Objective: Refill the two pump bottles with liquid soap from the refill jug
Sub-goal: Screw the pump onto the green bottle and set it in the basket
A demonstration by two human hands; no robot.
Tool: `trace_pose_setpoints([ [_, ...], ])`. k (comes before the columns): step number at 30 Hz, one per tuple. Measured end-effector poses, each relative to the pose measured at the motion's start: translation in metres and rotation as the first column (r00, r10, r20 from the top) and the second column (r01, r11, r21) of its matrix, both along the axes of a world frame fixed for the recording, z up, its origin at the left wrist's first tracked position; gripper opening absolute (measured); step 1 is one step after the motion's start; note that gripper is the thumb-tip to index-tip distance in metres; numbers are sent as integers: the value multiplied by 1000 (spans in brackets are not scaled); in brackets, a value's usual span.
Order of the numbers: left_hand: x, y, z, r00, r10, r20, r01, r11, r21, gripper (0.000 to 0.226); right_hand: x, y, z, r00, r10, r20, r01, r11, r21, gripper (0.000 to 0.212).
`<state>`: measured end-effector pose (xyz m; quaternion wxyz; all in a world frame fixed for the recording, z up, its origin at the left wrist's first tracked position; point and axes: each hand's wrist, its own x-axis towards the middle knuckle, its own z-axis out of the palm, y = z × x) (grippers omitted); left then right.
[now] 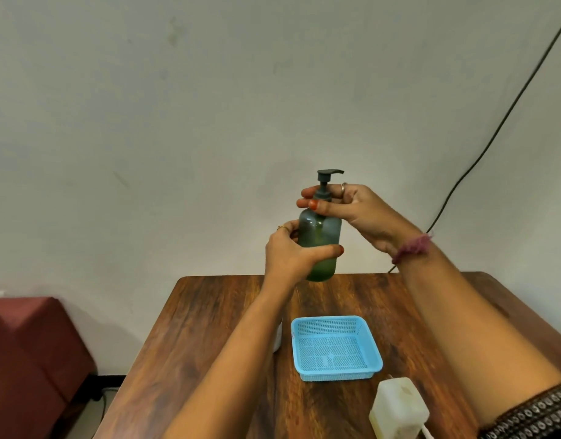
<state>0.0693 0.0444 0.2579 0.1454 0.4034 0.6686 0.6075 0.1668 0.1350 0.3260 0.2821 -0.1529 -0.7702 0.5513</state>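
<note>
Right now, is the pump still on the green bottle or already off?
Still on. The pump head sits in the green bottle's neck, right hand gripping its collar, left hand holding the body.

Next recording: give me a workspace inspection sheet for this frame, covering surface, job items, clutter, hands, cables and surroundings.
Surface: wooden table, dark grain, no spills seen.
Job's things: green pump bottle held up above the table's far edge, pump head on; refill jug at the near right; a second bottle is not clearly seen, only a white object mostly hidden behind the left forearm.
Clutter: empty blue basket mid-table.
Grippers: left hand grips the bottle body; right hand grips the pump collar.
Cables: black cable down the wall at right.
Surroundings: plain wall; maroon seat at left.
</note>
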Motion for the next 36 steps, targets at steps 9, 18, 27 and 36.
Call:
trace_pose_setpoints([
  [9, 0, 3, -6, 999, 30, 35, -31, 999, 33, 79, -19, -20, -29, 885, -440, -155, 465, 857, 220, 28],
  [18, -3, 3, -13, 1000, -12, 24, 11, 1000, 27, 78, -15, -24, -26, 913, -390, -122, 407, 891, 203, 40],
  [27, -9, 5, -35, 993, -94, 68, 93, 995, 23, 76, 7, -18, -45, 910, -327, 255, 240, 916, 321, 81],
  [36, -18, -2, -91, 992, -113, 55, 117, 988, -96, 97, -5, -7, -96, 877, -417, 240, 334, 886, 321, 60],
])
